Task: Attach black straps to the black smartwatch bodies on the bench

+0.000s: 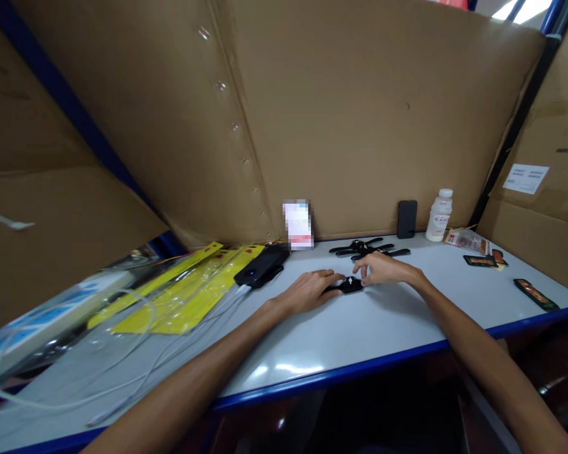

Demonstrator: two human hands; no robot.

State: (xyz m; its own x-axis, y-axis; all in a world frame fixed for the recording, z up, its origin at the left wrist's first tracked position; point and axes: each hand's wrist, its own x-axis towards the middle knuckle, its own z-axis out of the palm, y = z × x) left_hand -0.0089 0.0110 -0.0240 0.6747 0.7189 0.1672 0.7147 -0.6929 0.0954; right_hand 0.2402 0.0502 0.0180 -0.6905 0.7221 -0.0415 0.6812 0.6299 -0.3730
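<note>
A black spokeshave (351, 285) with bright metal fittings at its middle lies low over the grey tabletop between my hands. My left hand (312, 291) is closed round its left end, the fingers covering that handle. On the other side, my right hand (383, 268) has its thumb and fingers bent together at the right end, hiding the handle there. Just behind my right hand rests a group of similar black spokeshaves (360, 246), lying partly over one another.
Yellow blister cards (189, 296) with clear plastic lie at left, beside a black device (260, 266) with white cables (170, 343). A lit phone (299, 226), a dark phone (407, 219) and a bottle (440, 215) stand at the cardboard back wall. Small packets (534, 294) lie at right.
</note>
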